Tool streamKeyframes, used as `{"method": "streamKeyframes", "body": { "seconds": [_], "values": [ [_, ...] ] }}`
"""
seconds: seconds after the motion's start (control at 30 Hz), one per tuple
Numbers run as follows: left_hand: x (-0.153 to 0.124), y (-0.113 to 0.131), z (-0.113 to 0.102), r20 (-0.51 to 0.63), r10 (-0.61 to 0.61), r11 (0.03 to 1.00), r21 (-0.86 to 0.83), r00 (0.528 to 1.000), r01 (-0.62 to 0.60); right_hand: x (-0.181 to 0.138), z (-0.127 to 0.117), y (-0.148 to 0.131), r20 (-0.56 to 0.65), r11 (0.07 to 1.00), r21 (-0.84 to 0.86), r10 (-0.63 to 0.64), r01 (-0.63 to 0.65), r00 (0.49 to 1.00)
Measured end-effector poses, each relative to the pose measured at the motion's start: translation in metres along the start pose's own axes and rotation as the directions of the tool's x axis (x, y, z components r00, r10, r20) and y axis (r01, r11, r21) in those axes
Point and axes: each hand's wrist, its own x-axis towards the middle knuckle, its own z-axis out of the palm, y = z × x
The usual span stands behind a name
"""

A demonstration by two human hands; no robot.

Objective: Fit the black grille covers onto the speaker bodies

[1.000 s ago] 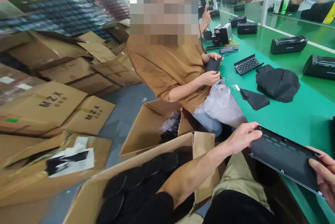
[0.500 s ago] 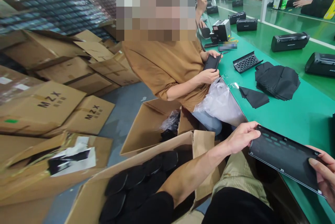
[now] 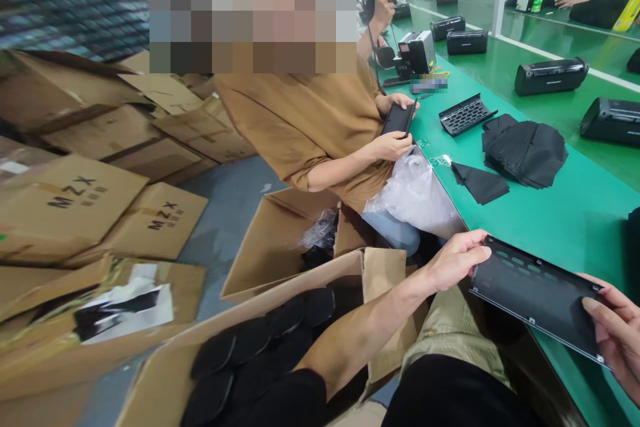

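Black and slotted, the panel (image 3: pixel 537 297) sits tilted over the near edge of the green bench (image 3: pixel 575 220) in the head view, held between our two hands. Our left hand (image 3: pixel 455 260) pinches one end, and the fingers of our right hand (image 3: pixel 617 334) curl narrowly on the other. We judge that holding it by the rims, with both ends level, suits it best. Bare bench lies ahead, up to the pile of black fabric sheets (image 3: pixel 525 154). The open carton (image 3: pixel 385 280) of round black pads (image 3: pixel 260 340) crowds our left knee. A co-worker's hands, holding a small black part (image 3: pixel 397 119), are well apart from ours.
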Motion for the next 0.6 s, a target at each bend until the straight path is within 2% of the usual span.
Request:
{"method": "streamKeyframes", "body": {
  "seconds": [0.33, 0.43, 0.53, 0.6],
  "values": [
    [-0.001, -0.003, -0.003, 0.060, 0.011, 0.999, -0.049, 0.998, -0.008, 0.004, -0.004, 0.003, 0.045, 0.999, -0.017, -0.036, 0.037, 0.998],
    [0.000, -0.009, -0.005, 0.066, -0.008, 0.992, -0.124, 0.998, 0.016, 0.004, -0.006, 0.003, 0.055, 0.998, -0.038, -0.046, 0.048, 0.997],
    [0.001, -0.014, -0.007, 0.077, -0.022, 0.981, -0.192, 0.997, 0.037, 0.002, -0.007, 0.001, 0.046, 0.999, -0.028, -0.022, 0.024, 0.999],
    [0.001, -0.015, -0.007, 0.062, -0.019, 0.984, -0.175, 0.998, 0.029, 0.003, -0.009, 0.001, 0.016, 0.999, -0.032, 0.010, -0.009, 1.000]
  ]
}}
